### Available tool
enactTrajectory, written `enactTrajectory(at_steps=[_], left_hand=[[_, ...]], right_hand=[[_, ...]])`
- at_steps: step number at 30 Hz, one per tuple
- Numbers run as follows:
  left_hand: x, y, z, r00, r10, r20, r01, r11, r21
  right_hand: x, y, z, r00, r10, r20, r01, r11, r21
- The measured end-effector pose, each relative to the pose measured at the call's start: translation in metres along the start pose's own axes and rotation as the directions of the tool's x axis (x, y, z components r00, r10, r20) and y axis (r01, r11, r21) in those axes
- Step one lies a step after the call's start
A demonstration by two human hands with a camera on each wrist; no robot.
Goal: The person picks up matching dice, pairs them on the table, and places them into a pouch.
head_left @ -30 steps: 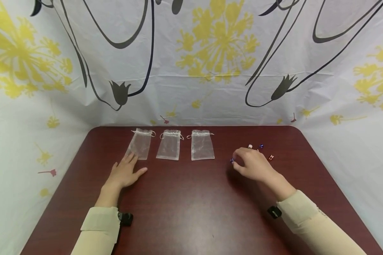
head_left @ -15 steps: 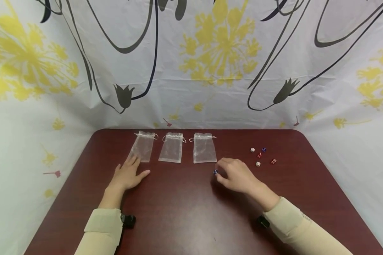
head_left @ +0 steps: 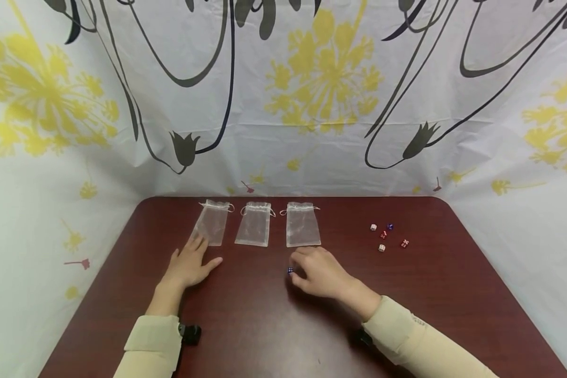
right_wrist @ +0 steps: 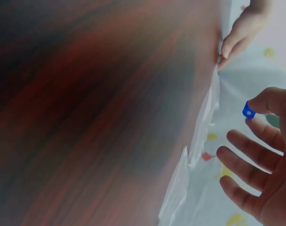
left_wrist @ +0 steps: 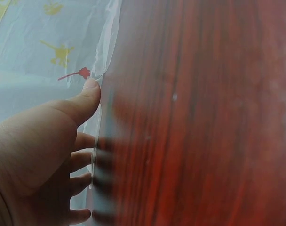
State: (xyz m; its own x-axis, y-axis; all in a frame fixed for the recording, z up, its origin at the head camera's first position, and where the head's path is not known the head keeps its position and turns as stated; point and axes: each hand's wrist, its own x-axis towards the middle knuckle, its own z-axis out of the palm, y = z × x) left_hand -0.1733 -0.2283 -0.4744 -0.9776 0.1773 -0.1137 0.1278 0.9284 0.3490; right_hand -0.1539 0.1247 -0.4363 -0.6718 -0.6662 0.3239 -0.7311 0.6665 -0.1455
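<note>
Between thumb and index finger my right hand [head_left: 322,273] pinches a blue die [head_left: 290,270], just in front of the rightmost pouch. The right wrist view shows the blue die [right_wrist: 248,111] at the fingertips, the other fingers spread apart. My left hand [head_left: 186,265] lies with straight fingers, their tips at the lower edge of the left drawstring pouch [head_left: 214,223]. A middle pouch [head_left: 254,226] and a right pouch [head_left: 303,226], both sheer white, lie flat in the same row. In the left wrist view the left hand [left_wrist: 44,136] has its thumb raised away from the fingers.
At the right of the dark red table [head_left: 260,325] lie loose dice: a white die [head_left: 374,227], a second white die [head_left: 381,248], a blue die [head_left: 390,226], a red die [head_left: 384,234] and another red die [head_left: 405,243]. A patterned cloth [head_left: 274,105] hangs behind.
My right hand has carried the blue die leftward from beside the loose dice to in front of the right pouch. The left hand has stayed at the left pouch. The head view has shifted slightly.
</note>
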Motion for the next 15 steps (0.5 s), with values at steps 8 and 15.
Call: enactTrajectory(at_steps=[8, 15], left_hand=[[0.002, -0.002, 0.002, 1.000, 0.000, -0.004, 0.000, 1.000, 0.009], [-0.001, -0.002, 0.000, 1.000, -0.006, 0.004, 0.006, 1.000, 0.003]], right_hand=[[0.012, -0.009, 0.010, 1.000, -0.007, 0.004, 0.007, 1.000, 0.001], [0.010, -0.017, 0.018, 0.999, -0.030, 0.041, 0.032, 0.998, -0.050]])
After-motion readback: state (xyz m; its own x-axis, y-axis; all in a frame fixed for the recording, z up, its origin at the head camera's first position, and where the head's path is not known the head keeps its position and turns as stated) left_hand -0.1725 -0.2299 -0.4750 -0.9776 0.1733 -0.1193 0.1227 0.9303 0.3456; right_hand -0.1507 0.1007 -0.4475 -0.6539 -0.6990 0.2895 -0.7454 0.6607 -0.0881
